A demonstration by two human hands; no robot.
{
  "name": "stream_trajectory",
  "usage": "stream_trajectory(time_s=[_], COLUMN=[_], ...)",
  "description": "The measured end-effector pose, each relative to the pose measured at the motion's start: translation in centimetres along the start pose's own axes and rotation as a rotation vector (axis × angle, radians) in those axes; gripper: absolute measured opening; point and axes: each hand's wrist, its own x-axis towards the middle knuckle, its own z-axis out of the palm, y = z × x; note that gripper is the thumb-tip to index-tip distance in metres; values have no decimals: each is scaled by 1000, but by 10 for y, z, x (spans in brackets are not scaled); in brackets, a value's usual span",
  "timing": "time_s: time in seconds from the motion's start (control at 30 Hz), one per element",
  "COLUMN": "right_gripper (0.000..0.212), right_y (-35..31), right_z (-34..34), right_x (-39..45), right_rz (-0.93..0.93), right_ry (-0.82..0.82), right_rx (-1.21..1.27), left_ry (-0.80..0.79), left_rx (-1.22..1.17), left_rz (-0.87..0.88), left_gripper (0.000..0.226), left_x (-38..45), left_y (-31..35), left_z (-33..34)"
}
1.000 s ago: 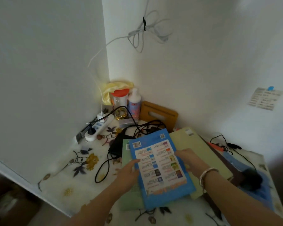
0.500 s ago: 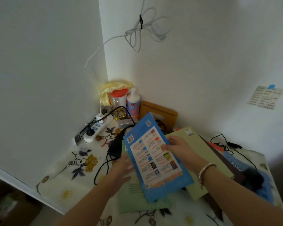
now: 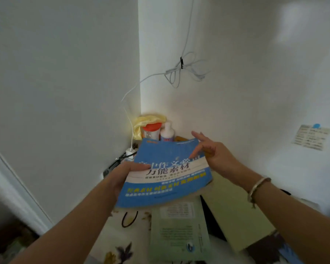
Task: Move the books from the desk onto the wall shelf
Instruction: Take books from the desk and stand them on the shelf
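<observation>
Left hand (image 3: 122, 174) grips the blue book (image 3: 168, 174) at its left edge, thumb on the cover, holding it above the desk (image 3: 111, 237); right hand (image 3: 213, 155), fingers extended, touches its far right corner; green books (image 3: 179, 231) lie beneath

On the blue book (image 3: 166, 174) cover, large dark characters "万能素材"; smaller print too blurred to read

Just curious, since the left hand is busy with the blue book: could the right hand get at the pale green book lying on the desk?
Probably yes. The right hand is open, fingers only touching the blue book, and the pale green book lies uncovered just below.
</observation>
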Motion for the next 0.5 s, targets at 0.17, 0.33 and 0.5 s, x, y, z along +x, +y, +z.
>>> stream_trajectory(time_s=[0.17,0.33,0.5], right_gripper=[56,47,48], right_y=[-28,-104,-193], right_z=[32,60,59], right_x=[8,45,84], right_rz=[-57,-54,-302], right_ry=[29,21,112], right_rx=[242,485,413], left_ry=[182,301,386], left_rx=[116,245,271], left_rz=[295,594,883], left_gripper=[57,50,56], left_x=[-61,-129,-174], left_y=[41,112,182], left_z=[7,15,28])
